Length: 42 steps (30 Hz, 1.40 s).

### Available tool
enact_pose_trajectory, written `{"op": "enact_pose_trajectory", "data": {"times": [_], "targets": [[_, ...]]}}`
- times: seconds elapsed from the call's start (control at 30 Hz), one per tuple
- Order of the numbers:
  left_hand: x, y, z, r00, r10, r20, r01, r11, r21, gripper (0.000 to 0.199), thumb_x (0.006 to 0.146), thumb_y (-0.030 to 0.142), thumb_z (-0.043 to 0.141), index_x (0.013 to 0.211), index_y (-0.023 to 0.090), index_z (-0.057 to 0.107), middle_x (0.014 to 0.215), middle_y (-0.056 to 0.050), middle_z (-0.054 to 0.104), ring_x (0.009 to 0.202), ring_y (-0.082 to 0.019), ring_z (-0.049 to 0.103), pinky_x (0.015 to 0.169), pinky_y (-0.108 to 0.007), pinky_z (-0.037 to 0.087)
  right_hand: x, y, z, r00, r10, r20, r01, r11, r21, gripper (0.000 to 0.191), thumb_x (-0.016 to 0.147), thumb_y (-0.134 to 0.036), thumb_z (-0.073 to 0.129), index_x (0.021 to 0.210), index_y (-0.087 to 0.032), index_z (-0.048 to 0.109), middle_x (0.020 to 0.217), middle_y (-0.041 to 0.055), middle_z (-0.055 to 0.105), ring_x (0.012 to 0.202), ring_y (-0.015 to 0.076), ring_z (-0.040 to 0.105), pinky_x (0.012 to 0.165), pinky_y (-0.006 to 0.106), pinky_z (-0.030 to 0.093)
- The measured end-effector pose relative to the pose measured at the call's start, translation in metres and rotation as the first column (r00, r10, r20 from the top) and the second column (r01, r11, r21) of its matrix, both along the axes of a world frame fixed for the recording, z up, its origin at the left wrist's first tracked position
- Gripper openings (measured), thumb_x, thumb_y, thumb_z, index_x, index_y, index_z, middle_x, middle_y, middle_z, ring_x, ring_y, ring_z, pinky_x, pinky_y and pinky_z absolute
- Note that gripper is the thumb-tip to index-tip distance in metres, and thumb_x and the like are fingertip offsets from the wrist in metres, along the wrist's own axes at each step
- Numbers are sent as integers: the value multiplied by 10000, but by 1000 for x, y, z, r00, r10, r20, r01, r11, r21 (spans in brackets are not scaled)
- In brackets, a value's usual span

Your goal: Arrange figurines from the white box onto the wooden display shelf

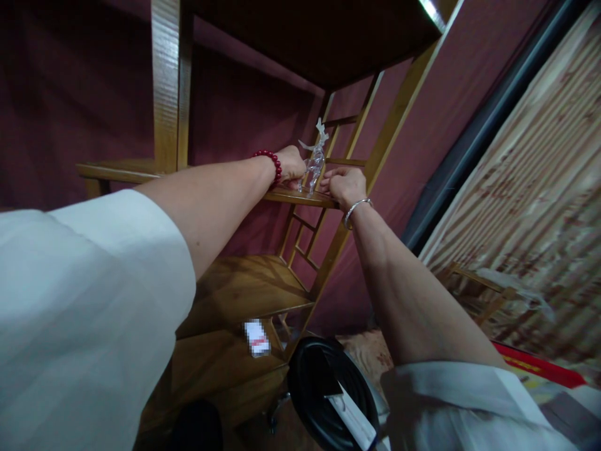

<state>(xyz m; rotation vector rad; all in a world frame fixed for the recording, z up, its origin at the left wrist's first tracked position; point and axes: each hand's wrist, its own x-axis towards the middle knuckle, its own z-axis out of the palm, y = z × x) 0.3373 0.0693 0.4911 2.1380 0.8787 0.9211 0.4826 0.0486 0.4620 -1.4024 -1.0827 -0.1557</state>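
1. Step in hand (as judged): a clear figurine (315,160), antlered & prob. a deer, is being handled at the front of a wooden shelf (300,199); whether it's being set down, turned or lifted can't be told from one view.
2. Figurine posn: upright, legs at the shelf top near the front edge, btwn the two hands.
3. L hand (291,164): curled, almost fist-like, right by the figurine's side; fingertips mostly hidden, so grip vs. light touch can't be told. A red bead bracelet (277,165) is worn on that wrist.
4. R hand (345,185): fingers loosely bent twd the figurine's other side, just beside it; contact can't be confirmed (a silver bangle (348,219) is worn there, close to the shelf edge).
5. Next move calls for: gentle support kept low from both sides, w/ thin legs & antlers left unsqueezed, as they're prob. fragile.
6. Risk, as judged: w/ the edge so near, a tip fwd could be caused by one knuckle; a white-and-red item (256,338) is seen lower down.
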Motion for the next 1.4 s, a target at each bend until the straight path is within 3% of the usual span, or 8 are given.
{"op": "enact_pose_trajectory", "data": {"times": [0.2, 0.47, 0.57, 0.7, 0.8, 0.97, 1.13, 1.4], "targets": [[-12, -19, 5, 998, -12, -62, 15, 998, 55, 162, 710, 154, 565, 831, 49, 590, 636, -71, 600, 668, -153, 590, 640, -309, 462, 5, -11, -8, 996, -76, 40, 70, 987, 142, 202, 621, -84, 403, 712, -119, 579, 557, -6, 572, 428, 72, 516, 435, 187, 437], [-39, -57, -16, 983, -166, -75, 180, 944, 277, 125, 737, 138, 485, 766, 97, 599, 607, -45, 597, 569, -110, 567, 588, -252, 462, -26, -48, -37, 997, 78, 14, -77, 905, 418, 211, 613, -120, 382, 740, -147, 548, 581, -39, 545, 413, 49, 459, 390, 146, 367], [-65, -75, -34, 949, -286, -129, 314, 864, 393, 169, 747, 157, 445, 781, 128, 608, 608, -26, 603, 546, -97, 551, 552, -225, 445, -60, -74, -64, 992, 108, 64, -125, 902, 413, 187, 653, -154, 390, 755, -163, 546, 563, -48, 520, 400, 57, 435, 394, 163, 361], [-119, -108, -72, 865, -385, -323, 503, 654, 566, 168, 733, 125, 453, 719, 154, 618, 711, -36, 631, 651, -116, 561, 633, -236, 428, -119, -114, -122, 978, 114, 175, -155, 957, 244, 132, 700, -227, 420, 706, -188, 546, 580, -28, 520, 515, 109, 488, 483, 212, 404], [-165, -125, -114, 761, -424, -491, 645, 569, 509, 175, 751, 120, 446, 763, 171, 613, 821, -50, 642, 715, -129, 563, 660, -231, 417, -162, -134, -175, 937, 215, 275, -249, 964, 97, 107, 691, -229, 436, 697, -208, 540, 621, -10, 541, 594, 143, 501, 542, 246, 413], [-233, -123, -193, 736, -395, -550, 622, 715, 320, 180, 798, 168, 414, 776, 175, 592, 791, -39, 634, 713, -128, 558, 668, -224, 409, -228, -136, -253, 858, 434, 275, -417, 901, -122, 97, 673, -175, 401, 605, -210, 459, 553, -20, 474, 527, 128, 456, 505, 230, 375], [-283, -107, -259, 818, -282, -501, 429, 880, 205, 189, 791, 160, 407, 721, 167, 582, 738, -25, 616, 712, -127, 553, 676, -223, 403, -281, -117, -305, 791, 585, 182, -489, 782, -387, 163, 608, -79, 363, 597, -210, 460, 604, 8, 543, 594, 146, 519, 578, 242, 416], [-329, -92, -359, 861, -171, -479, 198, 980, 5, 182, 775, 156, 412, 729, 166, 588, 790, -38, 625, 748, -136, 555, 691, -238, 407, -327, -88, -377, 695, 714, 83, -478, 545, -688, 285, 656, -16, 352, 707, -183, 577, 707, 43, 637, 686, 150, 596, 627, 208, 417]]}}
